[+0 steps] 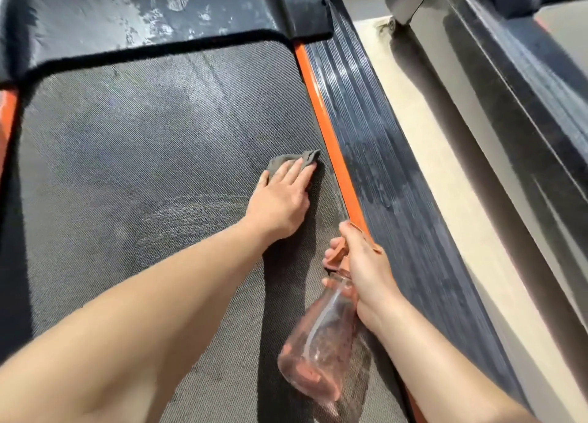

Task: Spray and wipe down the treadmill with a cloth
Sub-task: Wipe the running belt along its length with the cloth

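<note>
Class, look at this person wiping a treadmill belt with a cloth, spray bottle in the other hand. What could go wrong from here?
1. The left hand presses the grey cloth flat on a belt that looks damp; leaning on it, the hand might slide.
2. The right hand grips the spray bottle tilted over the belt; a stray squeeze could soak the belt.

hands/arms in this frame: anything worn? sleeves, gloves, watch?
Nothing worn that shows. Left hand and right hand are bare: no gloves, rings, watch or bands visible. Both forearms are uncovered up to the frame edge, no sleeve in view.
</note>
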Demonstrator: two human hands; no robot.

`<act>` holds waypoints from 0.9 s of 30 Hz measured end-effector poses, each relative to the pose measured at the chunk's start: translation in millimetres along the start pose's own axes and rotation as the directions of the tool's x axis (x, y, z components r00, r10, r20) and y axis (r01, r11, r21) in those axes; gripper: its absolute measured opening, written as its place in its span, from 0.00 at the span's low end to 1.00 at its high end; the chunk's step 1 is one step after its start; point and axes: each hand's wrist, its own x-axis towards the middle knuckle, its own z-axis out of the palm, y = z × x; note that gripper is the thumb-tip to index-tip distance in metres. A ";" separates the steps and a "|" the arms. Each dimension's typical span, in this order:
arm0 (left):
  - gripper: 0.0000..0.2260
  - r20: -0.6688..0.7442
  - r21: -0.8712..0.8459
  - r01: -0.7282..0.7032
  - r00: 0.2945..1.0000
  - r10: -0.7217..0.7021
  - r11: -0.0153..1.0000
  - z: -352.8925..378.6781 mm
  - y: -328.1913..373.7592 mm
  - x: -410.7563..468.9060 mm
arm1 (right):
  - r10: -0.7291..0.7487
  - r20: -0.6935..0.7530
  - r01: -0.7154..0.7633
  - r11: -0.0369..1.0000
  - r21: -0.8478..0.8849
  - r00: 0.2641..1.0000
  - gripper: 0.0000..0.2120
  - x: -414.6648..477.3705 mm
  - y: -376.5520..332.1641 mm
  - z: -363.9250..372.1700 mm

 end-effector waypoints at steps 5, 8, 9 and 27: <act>0.29 0.001 -0.155 -0.110 0.994 0.112 0.982 0.1 13.8 -9.2 | 0.018 -0.008 -0.018 1.000 -0.007 1.000 0.03 5.8 2.6 -5.0; 0.28 -0.029 -0.252 -0.182 0.983 0.181 0.950 4.0 24.7 -27.8 | 0.004 -0.027 -0.004 1.000 -0.007 1.000 0.04 9.6 4.9 -6.8; 0.28 -0.024 -0.276 -0.171 0.985 0.171 0.946 4.5 26.5 -31.2 | 0.004 -0.030 -0.004 1.000 0.000 1.000 0.05 8.7 5.4 -7.2; 0.21 -0.022 -0.488 -0.015 1.000 0.005 0.873 4.7 42.7 -113.7 | -0.043 -0.165 0.073 0.982 0.176 0.985 0.18 -21.7 -12.5 -52.1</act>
